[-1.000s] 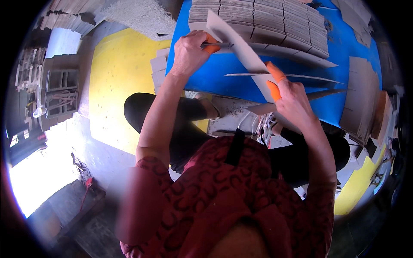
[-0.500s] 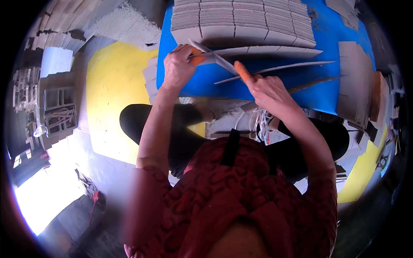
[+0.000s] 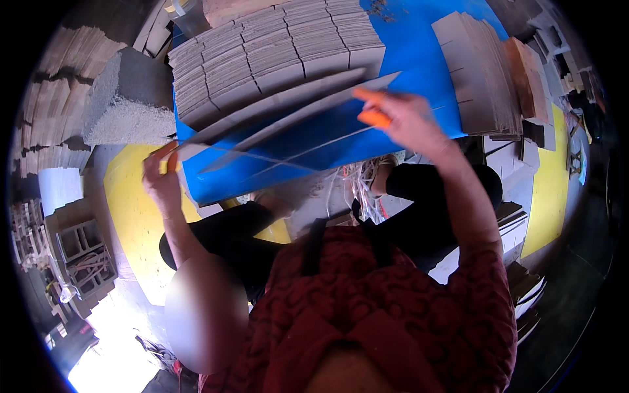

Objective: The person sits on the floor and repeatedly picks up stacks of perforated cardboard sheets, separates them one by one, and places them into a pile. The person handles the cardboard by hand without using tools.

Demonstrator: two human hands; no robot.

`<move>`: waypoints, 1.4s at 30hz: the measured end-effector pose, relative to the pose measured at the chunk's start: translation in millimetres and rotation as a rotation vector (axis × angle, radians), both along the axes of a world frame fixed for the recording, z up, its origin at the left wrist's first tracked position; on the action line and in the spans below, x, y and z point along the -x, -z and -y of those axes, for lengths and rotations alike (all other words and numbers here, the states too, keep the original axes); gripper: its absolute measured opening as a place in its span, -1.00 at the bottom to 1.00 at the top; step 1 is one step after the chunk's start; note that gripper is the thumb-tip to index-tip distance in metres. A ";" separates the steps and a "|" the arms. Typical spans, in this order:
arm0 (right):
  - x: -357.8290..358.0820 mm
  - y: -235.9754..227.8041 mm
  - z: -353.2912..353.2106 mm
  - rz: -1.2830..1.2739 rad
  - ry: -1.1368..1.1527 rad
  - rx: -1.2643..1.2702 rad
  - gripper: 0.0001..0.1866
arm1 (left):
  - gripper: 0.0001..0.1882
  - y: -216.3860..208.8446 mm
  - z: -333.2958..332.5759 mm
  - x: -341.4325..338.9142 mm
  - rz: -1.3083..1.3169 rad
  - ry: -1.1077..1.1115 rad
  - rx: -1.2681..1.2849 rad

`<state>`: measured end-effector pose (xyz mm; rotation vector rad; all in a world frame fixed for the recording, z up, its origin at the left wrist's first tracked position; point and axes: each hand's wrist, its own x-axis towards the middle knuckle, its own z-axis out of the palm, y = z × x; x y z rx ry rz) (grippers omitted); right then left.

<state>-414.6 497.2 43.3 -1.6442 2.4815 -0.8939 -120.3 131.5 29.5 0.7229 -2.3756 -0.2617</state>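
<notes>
At the left end of the blue work surface [image 3: 419, 62], my left hand [image 3: 161, 180] is closed, with an orange finger cover. It pinches the end of a thin grey cardboard strip [image 3: 262, 157] that slants down to the right, seen nearly edge-on. My right hand [image 3: 409, 121], blurred by motion, hovers over the right side of the surface. Its two orange-covered fingertips are apart, and nothing clear shows between them. Two bowed cardboard pieces [image 3: 298, 119] stand on edge between my hands and a slotted cardboard stack [image 3: 282, 49]. Another thin edge passes below my right fingers.
More cardboard sheets [image 3: 472, 72] stand in a slotted stack at the right of the blue surface. A yellow sheet [image 3: 134, 216] covers floor on the left. White strapping [image 3: 360, 190] lies tangled between my feet. A grey crate [image 3: 82, 242] sits far left.
The view has turned, so the stack appears farther left. My hands have moved well apart, the left outward past the surface's left end. The strips that crossed between them are now separated.
</notes>
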 end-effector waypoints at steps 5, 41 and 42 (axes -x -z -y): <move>143.0 4.7 -68.0 -0.388 0.744 -0.465 -0.49 | -0.65 -4.6 -15.6 -14.2 -0.383 0.079 -0.454; 55.2 -15.8 -84.2 0.036 0.440 0.327 -0.41 | -0.88 -5.0 -182.3 128.3 0.404 0.547 -0.172; 48.0 -15.1 -78.2 0.082 0.446 0.319 -0.40 | -0.88 -5.6 -182.3 129.2 0.409 0.549 -0.175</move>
